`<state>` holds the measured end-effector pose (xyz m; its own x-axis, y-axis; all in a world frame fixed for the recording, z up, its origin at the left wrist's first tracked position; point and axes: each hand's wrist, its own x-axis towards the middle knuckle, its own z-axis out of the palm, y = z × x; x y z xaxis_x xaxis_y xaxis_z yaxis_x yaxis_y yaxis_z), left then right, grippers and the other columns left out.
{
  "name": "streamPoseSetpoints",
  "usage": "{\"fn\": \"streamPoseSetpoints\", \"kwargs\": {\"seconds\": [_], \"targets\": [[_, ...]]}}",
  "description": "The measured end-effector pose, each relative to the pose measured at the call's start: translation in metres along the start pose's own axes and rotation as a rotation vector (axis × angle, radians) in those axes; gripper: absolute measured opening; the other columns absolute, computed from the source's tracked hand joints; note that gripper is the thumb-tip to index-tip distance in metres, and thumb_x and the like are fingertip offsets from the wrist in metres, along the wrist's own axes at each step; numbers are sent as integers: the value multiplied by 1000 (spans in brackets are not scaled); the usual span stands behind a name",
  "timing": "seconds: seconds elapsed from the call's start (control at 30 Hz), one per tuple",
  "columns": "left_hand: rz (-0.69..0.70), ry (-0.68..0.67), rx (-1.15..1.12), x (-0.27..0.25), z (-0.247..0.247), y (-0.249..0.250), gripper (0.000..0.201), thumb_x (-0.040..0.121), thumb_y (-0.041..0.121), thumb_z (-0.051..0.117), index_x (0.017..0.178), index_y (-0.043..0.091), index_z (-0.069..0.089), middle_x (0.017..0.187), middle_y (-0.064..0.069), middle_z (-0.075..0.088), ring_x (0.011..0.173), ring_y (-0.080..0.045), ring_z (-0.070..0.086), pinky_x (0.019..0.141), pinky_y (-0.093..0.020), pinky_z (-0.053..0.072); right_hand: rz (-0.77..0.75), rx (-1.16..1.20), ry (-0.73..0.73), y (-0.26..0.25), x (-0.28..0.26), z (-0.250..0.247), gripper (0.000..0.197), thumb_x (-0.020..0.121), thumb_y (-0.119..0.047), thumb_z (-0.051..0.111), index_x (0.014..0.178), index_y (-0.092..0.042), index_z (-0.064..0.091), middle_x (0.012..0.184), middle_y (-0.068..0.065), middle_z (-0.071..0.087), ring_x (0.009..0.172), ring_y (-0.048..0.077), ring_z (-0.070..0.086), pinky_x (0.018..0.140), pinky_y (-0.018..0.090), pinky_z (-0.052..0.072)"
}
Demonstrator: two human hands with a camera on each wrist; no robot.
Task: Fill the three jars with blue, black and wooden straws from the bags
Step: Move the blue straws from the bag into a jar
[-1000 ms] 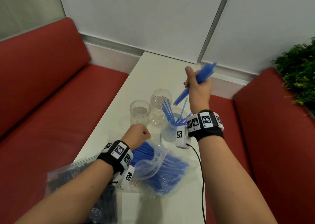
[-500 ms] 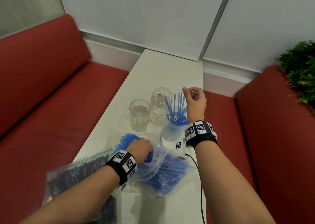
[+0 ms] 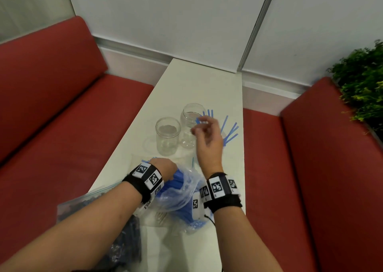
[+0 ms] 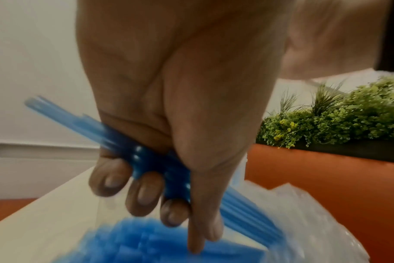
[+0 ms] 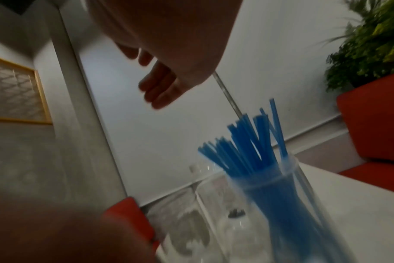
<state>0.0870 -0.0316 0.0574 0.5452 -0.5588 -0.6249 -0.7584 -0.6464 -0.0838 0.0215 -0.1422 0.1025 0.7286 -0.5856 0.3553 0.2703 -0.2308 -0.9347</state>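
Two empty glass jars [image 3: 167, 136] [image 3: 191, 124] stand mid-table. To their right a third jar [image 5: 288, 195] holds several blue straws [image 3: 230, 130], fanned out. In the head view my right hand [image 3: 205, 130] hides most of it. That hand hovers over the jars with loose, spread fingers [image 5: 160, 89] and holds nothing. My left hand [image 3: 163, 168] is at the mouth of the clear bag of blue straws [image 3: 180, 195]. Its fingers [image 4: 144, 195] curl round a bundle of blue straws [image 4: 146, 165]. A bag of black straws [image 3: 124, 240] lies near left.
The narrow white table [image 3: 199, 85] runs away from me to the wall. Red benches flank it on the left [image 3: 62, 126] and on the right [image 3: 290, 168]. A green plant [image 3: 364, 85] stands behind the right bench.
My right hand came down, let its blue straws into the jar and now hangs open a little to the left. My left hand reached into the bag and gripped a bundle.
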Motion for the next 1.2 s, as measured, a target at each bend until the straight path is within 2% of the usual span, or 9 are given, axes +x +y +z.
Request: {"fn": "streamPoseSetpoints", "kwargs": {"seconds": [0.23,0.37,0.5,0.6,0.73,0.9,1.0,1.1,1.2], "targets": [[-67,145,164,-50,-58,-7,18,96,17,55,109,13,66,90,2,62,82,-19,60,72,-32,43,502,-112,-650,37,-49,4,57,86,4,57,138,-15,45,127,14,65,113,17,63,91,28,53],[-7,288,333,-89,-89,-6,10,93,20,60,97,13,66,88,1,61,71,-18,53,63,-33,41,427,-329,-446,38,-52,21,9,95,-11,65,103,-13,68,91,3,71,78,10,60,76,30,49],[164,634,167,-124,-120,-21,34,93,54,49,86,25,65,78,9,58,76,-17,59,72,-34,37,468,-169,-338,28,-52,39,31,98,-32,69,72,-21,57,53,-9,55,48,6,48,54,21,45],[189,915,37,-138,-137,-38,55,94,67,28,76,27,62,70,9,57,70,-14,54,70,-33,28,427,-133,-259,16,-53,45,43,96,-38,70,66,-14,50,54,0,44,51,15,40,52,28,37],[312,810,-202,-132,-127,-38,60,96,62,33,73,17,64,66,3,58,67,-15,58,57,-31,34,386,-97,-204,-6,-42,51,41,96,-27,68,66,-15,44,57,4,36,56,17,34,57,31,31],[733,900,-1334,-125,-123,-52,36,99,48,45,107,25,72,110,8,72,108,-9,65,97,-32,48,344,-40,-161,-49,-19,47,46,97,-32,68,61,-22,41,48,-10,36,48,12,32,52,29,31],[662,583,-1904,-106,-112,-77,43,103,41,41,111,9,68,114,-10,71,109,-25,67,97,-38,50,269,130,-94,-87,0,41,40,94,-33,70,61,-24,50,49,-7,38,46,14,35,51,29,35],[419,29,-1853,-83,-84,-75,48,102,44,40,114,3,63,112,-14,68,99,-27,67,91,-38,53,170,297,-81,-115,17,42,46,93,-27,71,53,-28,48,49,-5,35,44,15,34,50,30,35],[366,-284,-2041,-67,-60,-55,45,101,38,42,107,-1,64,104,-16,68,93,-31,68,80,-40,58,140,341,-98,-122,21,46,46,91,-25,72,55,-27,45,50,-3,34,44,16,35,51,31,36]]}}
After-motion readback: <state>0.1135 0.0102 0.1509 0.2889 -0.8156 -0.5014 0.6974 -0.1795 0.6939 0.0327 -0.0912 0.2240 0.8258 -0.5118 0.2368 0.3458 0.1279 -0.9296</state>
